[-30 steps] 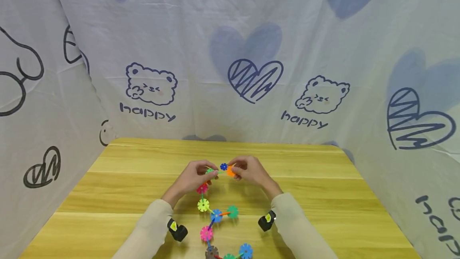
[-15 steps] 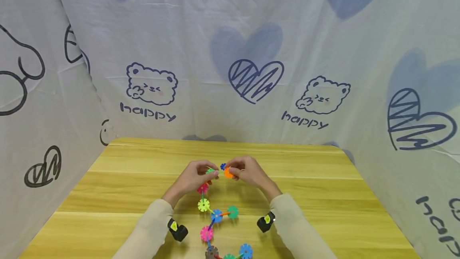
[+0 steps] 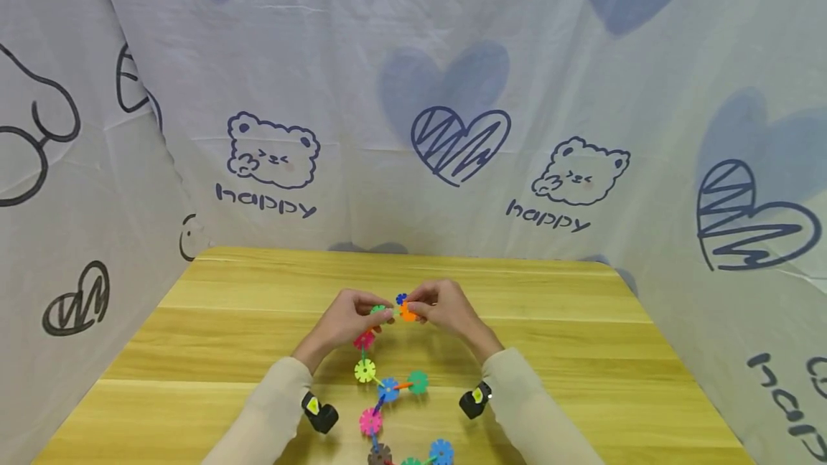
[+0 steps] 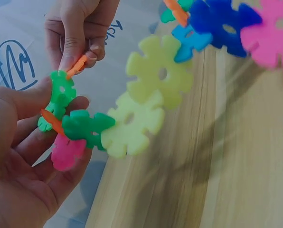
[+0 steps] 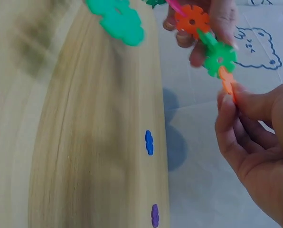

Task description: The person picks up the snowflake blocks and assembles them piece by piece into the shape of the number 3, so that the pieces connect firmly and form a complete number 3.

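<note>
My left hand (image 3: 349, 318) pinches a light green notched plastic disc (image 4: 62, 89) at the far end of a chain of slotted-together flower-shaped discs. Between the thumb and fingers of my right hand (image 3: 449, 307) is an orange notched disc (image 3: 408, 311). In the right wrist view the orange disc's edge meets the rim of the green disc (image 5: 220, 59); how deep it sits in a slot is hard to tell. An orange-red disc (image 5: 192, 20) and a pink disc (image 4: 68, 152) come after it along the chain, close to my left fingers.
The chain runs down the wooden table (image 3: 549, 350) between my forearms, through a yellow disc (image 3: 365, 370), a blue one (image 3: 388, 389) and a pink one (image 3: 371, 421). Loose blue (image 5: 149, 142) and purple (image 5: 155, 216) discs lie near the far edge. A printed cloth (image 3: 368, 185) hangs behind.
My right hand has shifted slightly left with the orange disc, closing the gap to the green disc. My left hand has stayed nearly still.
</note>
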A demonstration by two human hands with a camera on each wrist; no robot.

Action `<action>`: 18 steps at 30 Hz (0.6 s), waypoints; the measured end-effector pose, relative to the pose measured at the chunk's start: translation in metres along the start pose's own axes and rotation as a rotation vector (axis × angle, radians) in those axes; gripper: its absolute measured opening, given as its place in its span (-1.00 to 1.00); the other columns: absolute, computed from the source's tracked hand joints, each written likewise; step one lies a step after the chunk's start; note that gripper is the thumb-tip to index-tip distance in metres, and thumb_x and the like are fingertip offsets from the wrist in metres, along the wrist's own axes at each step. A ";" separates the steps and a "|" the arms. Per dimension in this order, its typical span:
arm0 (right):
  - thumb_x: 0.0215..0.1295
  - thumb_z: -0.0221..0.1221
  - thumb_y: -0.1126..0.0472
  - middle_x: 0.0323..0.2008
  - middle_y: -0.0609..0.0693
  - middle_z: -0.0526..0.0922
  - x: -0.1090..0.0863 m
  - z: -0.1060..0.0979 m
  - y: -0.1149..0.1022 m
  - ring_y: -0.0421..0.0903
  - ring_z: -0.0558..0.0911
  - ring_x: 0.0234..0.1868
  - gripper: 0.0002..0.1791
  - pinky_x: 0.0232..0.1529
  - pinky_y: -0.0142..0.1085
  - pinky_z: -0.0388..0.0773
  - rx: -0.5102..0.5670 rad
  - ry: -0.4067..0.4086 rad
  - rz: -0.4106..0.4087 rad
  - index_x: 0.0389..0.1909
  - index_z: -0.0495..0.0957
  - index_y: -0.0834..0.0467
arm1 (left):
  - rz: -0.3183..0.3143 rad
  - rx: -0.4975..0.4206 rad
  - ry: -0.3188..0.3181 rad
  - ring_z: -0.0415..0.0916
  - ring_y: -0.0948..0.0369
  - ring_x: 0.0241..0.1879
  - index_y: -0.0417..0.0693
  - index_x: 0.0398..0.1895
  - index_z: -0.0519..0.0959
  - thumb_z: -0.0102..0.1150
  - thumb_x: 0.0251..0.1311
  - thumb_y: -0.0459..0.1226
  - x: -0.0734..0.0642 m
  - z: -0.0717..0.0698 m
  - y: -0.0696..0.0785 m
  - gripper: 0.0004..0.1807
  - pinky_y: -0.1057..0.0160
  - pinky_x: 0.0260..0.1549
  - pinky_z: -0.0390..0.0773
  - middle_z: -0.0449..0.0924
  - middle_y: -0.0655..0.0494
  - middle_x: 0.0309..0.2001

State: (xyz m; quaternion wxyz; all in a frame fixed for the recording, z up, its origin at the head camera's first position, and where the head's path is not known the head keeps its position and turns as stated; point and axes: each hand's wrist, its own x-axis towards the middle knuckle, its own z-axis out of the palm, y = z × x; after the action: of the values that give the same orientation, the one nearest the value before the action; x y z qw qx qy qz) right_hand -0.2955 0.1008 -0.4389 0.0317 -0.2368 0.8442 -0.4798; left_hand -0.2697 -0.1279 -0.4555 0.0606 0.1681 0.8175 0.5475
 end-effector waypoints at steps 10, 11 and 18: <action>0.36 0.30 0.38 -0.38 0.15 0.81 0.001 0.005 -0.008 -0.13 0.68 -0.55 -0.90 -0.51 -0.40 0.61 -0.067 0.027 -0.044 -0.25 0.79 0.28 | -0.021 -0.004 0.047 0.75 -0.20 -0.22 -0.25 0.00 0.74 0.28 0.39 -0.27 0.001 0.000 0.004 -0.75 0.24 -0.31 0.73 0.83 -0.11 -0.22; 0.36 0.31 0.37 -0.37 0.14 0.81 0.002 0.005 -0.008 -0.14 0.67 -0.54 -0.90 -0.50 -0.39 0.62 -0.063 0.023 -0.034 -0.24 0.79 0.27 | -0.020 -0.010 0.043 0.75 -0.21 -0.21 -0.25 0.01 0.74 0.28 0.40 -0.27 0.001 0.000 0.003 -0.74 0.24 -0.30 0.73 0.83 -0.12 -0.21; 0.39 0.29 0.35 -0.27 0.19 0.81 0.003 0.003 -0.007 0.16 0.77 -0.37 -0.88 -0.38 -0.23 0.73 -0.021 -0.018 -0.021 -0.16 0.77 0.27 | -0.038 -0.050 0.002 0.75 -0.22 -0.19 -0.20 0.08 0.70 0.29 0.41 -0.14 0.001 -0.002 0.000 -0.65 0.22 -0.28 0.73 0.79 -0.27 -0.12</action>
State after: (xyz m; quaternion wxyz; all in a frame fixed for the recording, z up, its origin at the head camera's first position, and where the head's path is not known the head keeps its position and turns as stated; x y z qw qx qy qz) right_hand -0.2947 0.0946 -0.4344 0.0319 -0.2503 0.8465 -0.4689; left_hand -0.2715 -0.1292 -0.4548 0.0744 0.1504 0.8067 0.5667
